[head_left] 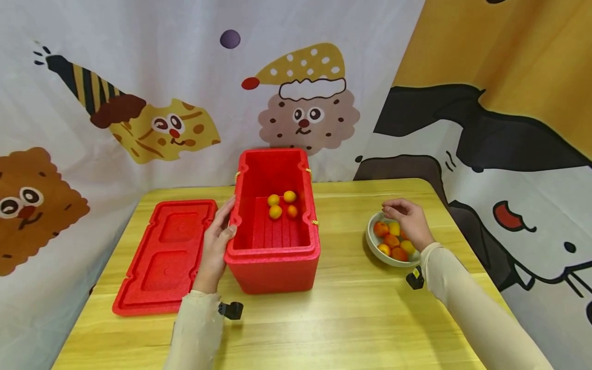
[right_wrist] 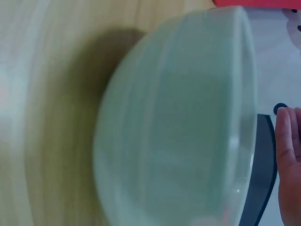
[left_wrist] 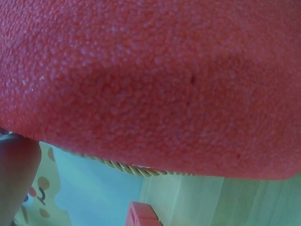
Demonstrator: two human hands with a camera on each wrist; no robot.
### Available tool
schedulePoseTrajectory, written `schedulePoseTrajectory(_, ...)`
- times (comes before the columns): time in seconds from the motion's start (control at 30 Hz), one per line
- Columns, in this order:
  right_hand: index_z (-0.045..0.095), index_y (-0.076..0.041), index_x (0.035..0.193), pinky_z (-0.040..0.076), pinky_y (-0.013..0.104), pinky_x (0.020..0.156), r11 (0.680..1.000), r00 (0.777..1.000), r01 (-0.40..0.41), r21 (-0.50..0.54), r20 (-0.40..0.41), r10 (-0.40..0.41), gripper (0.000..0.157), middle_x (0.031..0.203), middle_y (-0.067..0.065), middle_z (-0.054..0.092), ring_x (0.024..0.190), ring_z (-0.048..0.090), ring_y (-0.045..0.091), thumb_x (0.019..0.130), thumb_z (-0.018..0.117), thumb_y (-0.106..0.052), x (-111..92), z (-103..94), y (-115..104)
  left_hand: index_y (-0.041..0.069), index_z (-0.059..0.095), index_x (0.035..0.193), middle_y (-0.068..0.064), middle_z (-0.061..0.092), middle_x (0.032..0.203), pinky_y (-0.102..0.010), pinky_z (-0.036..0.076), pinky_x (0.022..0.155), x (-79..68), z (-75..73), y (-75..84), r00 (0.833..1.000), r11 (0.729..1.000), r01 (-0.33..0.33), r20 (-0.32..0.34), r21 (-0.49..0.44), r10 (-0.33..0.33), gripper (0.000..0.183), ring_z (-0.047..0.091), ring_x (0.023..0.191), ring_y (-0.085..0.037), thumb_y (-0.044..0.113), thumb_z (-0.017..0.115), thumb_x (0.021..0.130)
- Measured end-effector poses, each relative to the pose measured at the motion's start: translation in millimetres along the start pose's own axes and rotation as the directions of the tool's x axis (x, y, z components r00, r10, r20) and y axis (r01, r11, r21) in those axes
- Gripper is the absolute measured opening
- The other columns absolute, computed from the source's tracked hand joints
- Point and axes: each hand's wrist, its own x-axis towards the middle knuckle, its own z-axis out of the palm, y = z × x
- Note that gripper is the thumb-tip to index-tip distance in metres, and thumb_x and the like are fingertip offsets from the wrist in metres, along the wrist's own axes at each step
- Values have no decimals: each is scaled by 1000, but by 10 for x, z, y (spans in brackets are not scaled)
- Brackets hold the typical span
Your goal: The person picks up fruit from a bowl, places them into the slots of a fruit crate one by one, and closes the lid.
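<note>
Your left hand grips the red box at its left rim; four small fruits sit inside. Your right hand, fingers loose and slightly bent, hangs over the bowl of more fruits. Red lid lies on the worktop.

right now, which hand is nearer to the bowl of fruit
Right. The right hand is just above the bowl, while the left hand is farther off, gripping the red box by its rim.

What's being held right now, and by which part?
The left hand holds the red box by its left rim; the right hand shows nothing held.
</note>
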Motion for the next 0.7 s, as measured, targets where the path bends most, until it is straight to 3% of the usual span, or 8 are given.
schedulePoseTrajectory(0.2,64,4,121,49,25,87,991,998,-37,-129,36,42,34,119,21,62,103,58,26,98,60,-22,-50,11,85,3,39,150,-6,35,153,-29,45,99,-2,-1,-9,1000,1000,-7,-3,-5,7,59,31,138,-24,-3,44,92)
schedulePoseTrajectory(0.3,63,3,122,43,31,96,983,996,-57,-177,64,69,33,121,21,61,109,55,28,99,59,-19,-79,25,97,3,39,150,-6,35,153,-29,45,99,-4,-4,-12,1000,1000,-5,-3,-5,5,59,31,138,-24,-3,44,92)
schedulePoseTrajectory(0.43,62,0,122,34,48,106,969,991,-81,-232,88,104,30,122,19,61,114,53,32,98,59,-18,-97,56,131,4,39,150,-6,34,153,-29,45,99,-8,-5,-13,1000,1000,1,-4,-2,-1,59,31,138,-24,-3,44,92)
schedulePoseTrajectory(0.7,64,0,120,41,51,100,952,988,-16,-305,139,61,27,123,21,59,115,55,39,94,63,-8,-89,73,218,4,38,150,-6,34,154,-29,45,99,9,7,3,1000,1000,1,2,-12,-1,59,31,138,-24,-3,44,92)
